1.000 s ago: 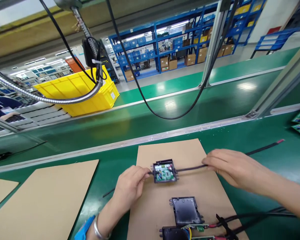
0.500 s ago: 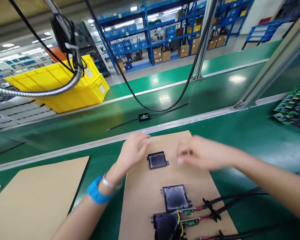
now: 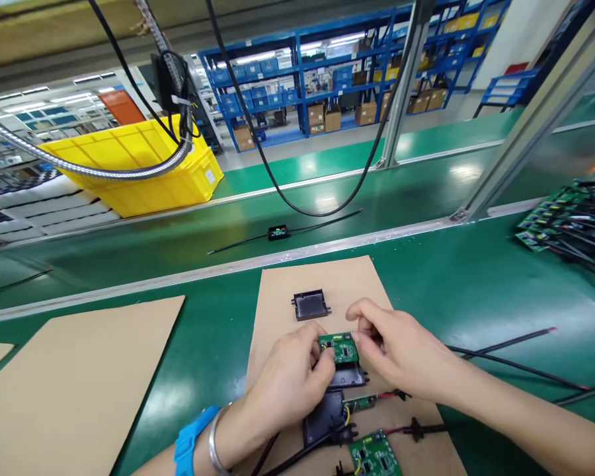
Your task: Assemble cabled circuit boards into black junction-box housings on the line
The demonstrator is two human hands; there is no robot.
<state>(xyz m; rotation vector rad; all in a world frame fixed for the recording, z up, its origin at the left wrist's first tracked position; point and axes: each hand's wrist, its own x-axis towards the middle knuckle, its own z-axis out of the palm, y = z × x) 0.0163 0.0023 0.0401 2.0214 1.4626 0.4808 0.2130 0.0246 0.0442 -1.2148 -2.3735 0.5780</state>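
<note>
Green circuit board [image 3: 346, 348] is at lower centre, pinched in our left hand [image 3: 293, 375], probably for steadiness. Our right hand [image 3: 400, 349] half curls beside it; its grip we cannot tell.

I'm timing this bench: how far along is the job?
Looks done: one case with a board inside, beyond the metal rail. In hand: a green board, pinched by the left hand above an open case, right hand at its edge. Apparently left: an empty case higher on the cardboard, another board at the bottom, and a pile of boards.
</note>
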